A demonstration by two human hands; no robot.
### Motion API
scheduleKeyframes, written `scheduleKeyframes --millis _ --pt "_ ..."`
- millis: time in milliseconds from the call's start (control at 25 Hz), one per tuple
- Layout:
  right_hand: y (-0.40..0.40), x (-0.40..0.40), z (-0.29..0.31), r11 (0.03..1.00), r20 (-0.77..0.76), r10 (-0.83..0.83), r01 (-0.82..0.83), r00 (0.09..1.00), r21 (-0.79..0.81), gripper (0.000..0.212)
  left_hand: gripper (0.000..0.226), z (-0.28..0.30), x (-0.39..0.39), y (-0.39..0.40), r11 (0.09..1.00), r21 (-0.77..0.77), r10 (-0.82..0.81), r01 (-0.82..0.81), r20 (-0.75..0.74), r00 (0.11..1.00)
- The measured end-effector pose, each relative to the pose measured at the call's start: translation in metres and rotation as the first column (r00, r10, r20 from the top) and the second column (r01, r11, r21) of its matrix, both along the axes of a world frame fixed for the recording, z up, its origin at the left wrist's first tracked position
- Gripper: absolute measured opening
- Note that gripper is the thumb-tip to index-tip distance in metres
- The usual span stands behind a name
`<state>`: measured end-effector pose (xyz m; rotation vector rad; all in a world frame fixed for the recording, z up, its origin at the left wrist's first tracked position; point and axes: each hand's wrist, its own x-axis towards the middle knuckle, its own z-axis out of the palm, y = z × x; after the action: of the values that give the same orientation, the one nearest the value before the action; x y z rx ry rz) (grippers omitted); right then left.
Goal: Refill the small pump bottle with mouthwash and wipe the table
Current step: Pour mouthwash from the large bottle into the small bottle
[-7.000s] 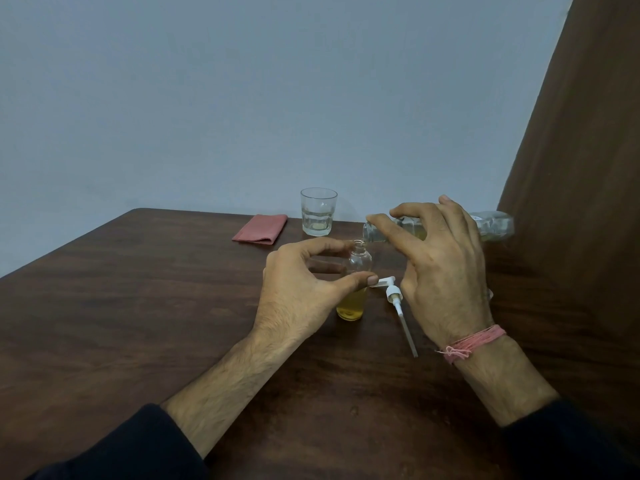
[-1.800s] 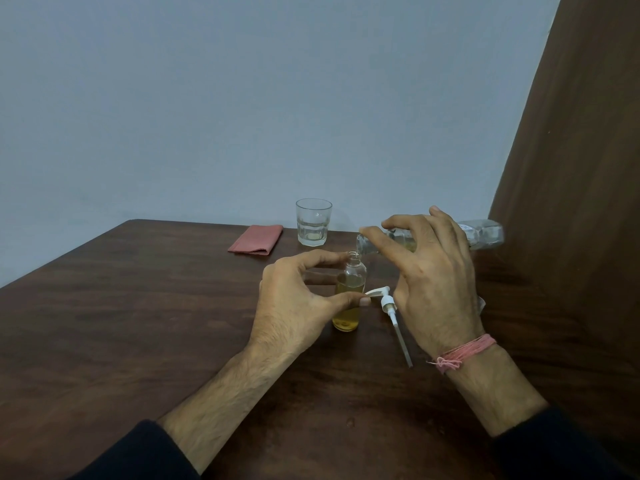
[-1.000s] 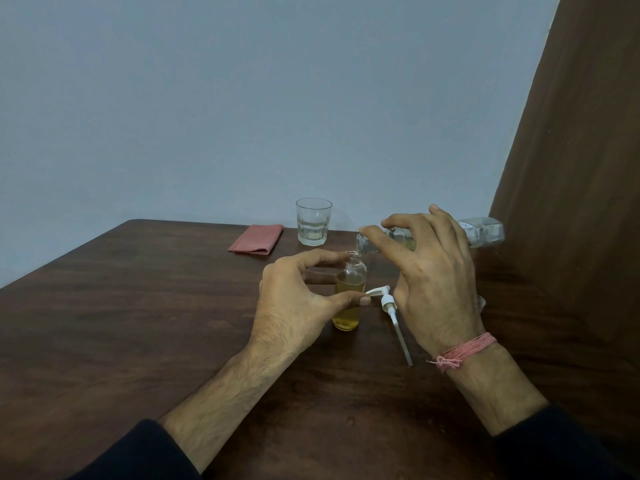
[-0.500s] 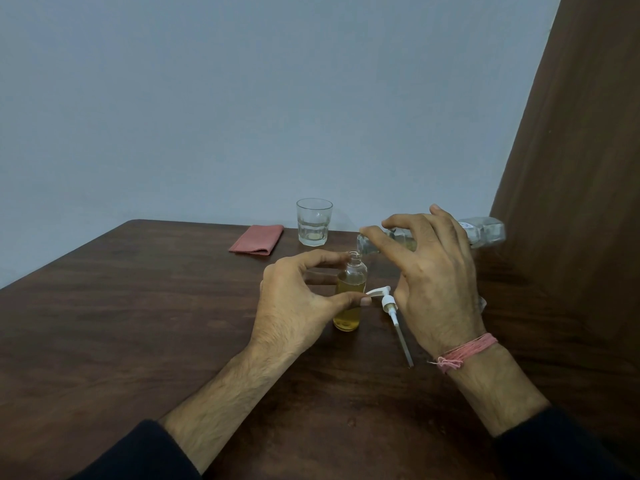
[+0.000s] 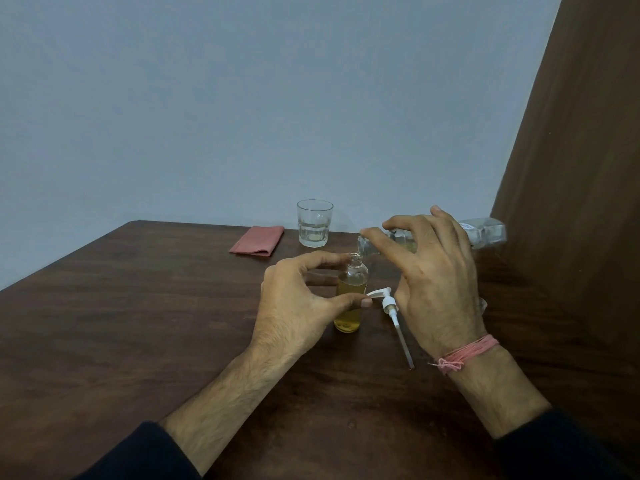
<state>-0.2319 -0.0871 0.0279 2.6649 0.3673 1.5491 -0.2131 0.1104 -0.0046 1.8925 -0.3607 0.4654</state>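
The small clear pump bottle (image 5: 350, 296) stands upright on the dark wooden table (image 5: 138, 323), filled with amber mouthwash up to its shoulder. My left hand (image 5: 298, 306) steadies it between thumb and fingers. My right hand (image 5: 433, 282) grips a larger clear mouthwash bottle (image 5: 485, 233), tipped almost level with its mouth just above the small bottle's open neck. The white pump head with its dip tube (image 5: 393, 313) lies flat on the table between my hands.
A folded pink cloth (image 5: 257, 240) lies at the table's far edge. A drinking glass (image 5: 314, 222) with a little clear liquid stands beside it. A brown curtain (image 5: 571, 168) hangs along the right side. A grey wall is behind the table.
The liquid level in the small bottle has risen from about half to near the shoulder since seven seconds ago. Both hands have held their positions over the last second.
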Motion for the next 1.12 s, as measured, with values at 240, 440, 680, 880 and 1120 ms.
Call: scheduleKeyframes --millis 240,440,680,880,1120 --pt "0.0 -0.0003 0.0001 1.0 -0.004 0.004 -0.004 1.0 0.0 0.078 0.063 -0.0004 0.0002 -0.0005 1.0 0.0 0.002 -0.002 -0.001 1.0" --pt "-0.0006 -0.0008 0.0003 1.0 -0.018 0.005 -0.005 1.0 0.005 0.081 0.062 -0.0005 0.0 -0.0004 1.0 -0.005 -0.002 0.002 0.009 1.0" --pt "0.0007 -0.0016 0.0003 1.0 -0.005 0.006 -0.006 1.0 0.001 0.074 0.061 -0.0018 0.0004 -0.0002 1.0 -0.004 -0.009 0.009 0.016 1.0" --pt "0.0015 -0.0024 0.0012 1.0 -0.009 0.005 -0.005 1.0 0.001 0.073 0.056 -0.0012 0.0002 0.0008 1.0 -0.006 -0.022 0.022 0.03 0.999" --pt "0.0016 -0.0031 0.002 1.0 -0.01 0.003 -0.003 1.0 -0.005 0.072 0.055 -0.0018 0.0018 0.0013 1.0 0.007 -0.022 0.022 0.05 0.999"
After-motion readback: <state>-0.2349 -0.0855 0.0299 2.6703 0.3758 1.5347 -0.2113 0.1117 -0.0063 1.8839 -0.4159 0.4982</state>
